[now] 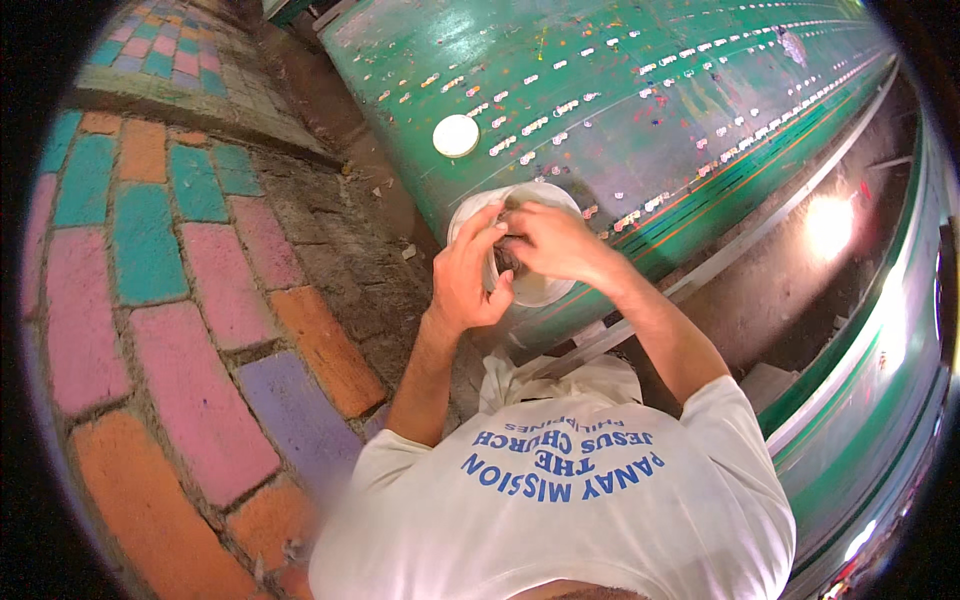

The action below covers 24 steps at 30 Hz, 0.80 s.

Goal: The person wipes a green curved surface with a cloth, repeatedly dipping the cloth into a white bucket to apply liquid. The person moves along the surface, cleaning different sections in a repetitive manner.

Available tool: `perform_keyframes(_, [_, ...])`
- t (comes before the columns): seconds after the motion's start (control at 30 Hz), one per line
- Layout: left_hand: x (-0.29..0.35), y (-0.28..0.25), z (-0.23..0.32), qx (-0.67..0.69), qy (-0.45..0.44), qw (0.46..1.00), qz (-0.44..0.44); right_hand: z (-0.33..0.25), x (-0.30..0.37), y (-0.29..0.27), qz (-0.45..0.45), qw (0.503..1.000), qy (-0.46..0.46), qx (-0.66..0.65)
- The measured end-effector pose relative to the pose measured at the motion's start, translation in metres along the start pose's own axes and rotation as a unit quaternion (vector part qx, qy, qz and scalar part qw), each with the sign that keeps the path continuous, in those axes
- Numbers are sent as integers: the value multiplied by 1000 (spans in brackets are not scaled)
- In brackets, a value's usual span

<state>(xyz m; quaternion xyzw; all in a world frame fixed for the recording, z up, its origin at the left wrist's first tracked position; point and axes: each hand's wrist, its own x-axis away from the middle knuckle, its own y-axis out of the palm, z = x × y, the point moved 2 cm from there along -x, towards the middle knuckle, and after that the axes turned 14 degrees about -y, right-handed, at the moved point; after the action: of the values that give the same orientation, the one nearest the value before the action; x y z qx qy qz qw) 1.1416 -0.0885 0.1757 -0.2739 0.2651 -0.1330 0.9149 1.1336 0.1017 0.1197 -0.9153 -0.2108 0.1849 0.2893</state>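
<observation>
Over a round white tub (548, 289) at the near end of the green table, my two hands meet with their fingertips close together. My left hand (466, 268) has bent fingers reaching toward the other hand, its thumb standing apart below. My right hand (553, 240) is closed, fingers curled down at the tub's mouth. Whatever small thing is between the fingertips is too hidden to name. Inside the tub, a dark patch shows between the hands; the rest of its contents is covered.
A white round disc, perhaps a lid (456, 136), lies just beyond the tub. Rows of small pale pieces (535, 126) run along the green table (400, 55). A wall of painted bricks (205, 410) is at left. Another green surface (850, 400) stands at right, past a gap.
</observation>
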Motion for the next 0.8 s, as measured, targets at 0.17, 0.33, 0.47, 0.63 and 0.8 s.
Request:
perform_keyframes(0.17, [22, 23, 31, -76, -46, 996, 14, 3, -4, 40, -251, 949, 47, 187])
perform_keyframes(0.33, [34, 22, 27, -83, -87, 991, 65, -10, -17, 50, -163, 958, -80, 224])
perform_keyframes(0.47, [40, 25, 26, -99, -108, 985, 94, -2, -21, 49, -243, 963, -106, 45])
perform_keyframes(0.63, [36, 29, 19, -94, -174, 961, 192, -5, -23, 8, -125, 980, -152, 37])
perform_keyframes(0.8, [32, 30, 26, -100, -241, 947, 187, -21, -28, -85, -58, 994, -89, 4])
